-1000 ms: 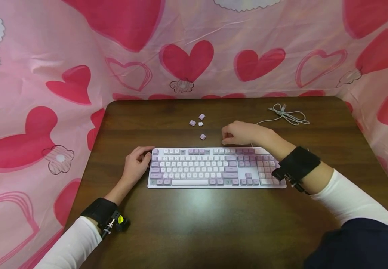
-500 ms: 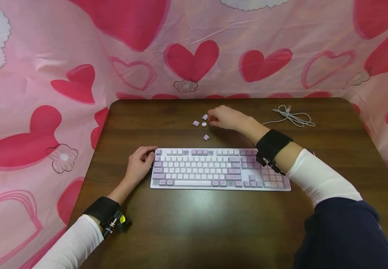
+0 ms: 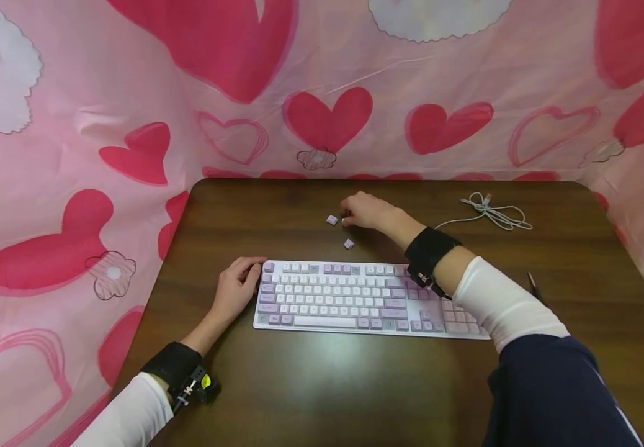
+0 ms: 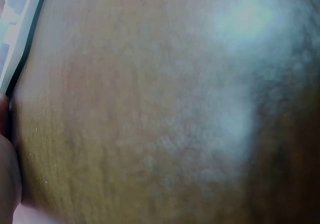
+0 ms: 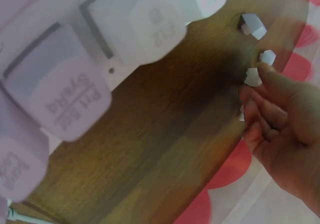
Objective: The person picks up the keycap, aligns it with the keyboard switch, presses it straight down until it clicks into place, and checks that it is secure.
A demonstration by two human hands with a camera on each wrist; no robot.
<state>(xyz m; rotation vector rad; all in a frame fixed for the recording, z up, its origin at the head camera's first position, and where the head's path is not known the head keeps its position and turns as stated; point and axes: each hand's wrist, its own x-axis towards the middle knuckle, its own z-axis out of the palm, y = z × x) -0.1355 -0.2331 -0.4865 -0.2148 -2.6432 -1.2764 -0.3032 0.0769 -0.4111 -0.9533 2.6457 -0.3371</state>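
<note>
A white and lilac keyboard [image 3: 327, 301] lies on the brown table. My left hand [image 3: 234, 288] holds its upper left corner, thumb at the side edge and index finger along the back edge. In the left wrist view only a sliver of that hand [image 4: 7, 174] shows. Beyond the keyboard my right hand [image 3: 368, 211] pinches a small white keycap [image 5: 253, 77] between thumb and fingertips. Close by lie a lilac keycap [image 3: 331, 220] and another loose keycap [image 3: 348, 244] nearer the keyboard. In the right wrist view, a further pale keycap [image 5: 242, 114] is partly covered by the fingers.
A coiled white cable [image 3: 497, 214] lies at the back right, its lead running behind the right arm. A slim dark pointed object [image 3: 534, 287] sticks out past the right sleeve. Pink heart-patterned cloth [image 3: 400, 74] surrounds the table at the back and sides.
My right hand has travelled left from behind the keyboard to the loose keycaps and now pinches one. The left hand stays at the keyboard's corner. A slim dark object has come into sight.
</note>
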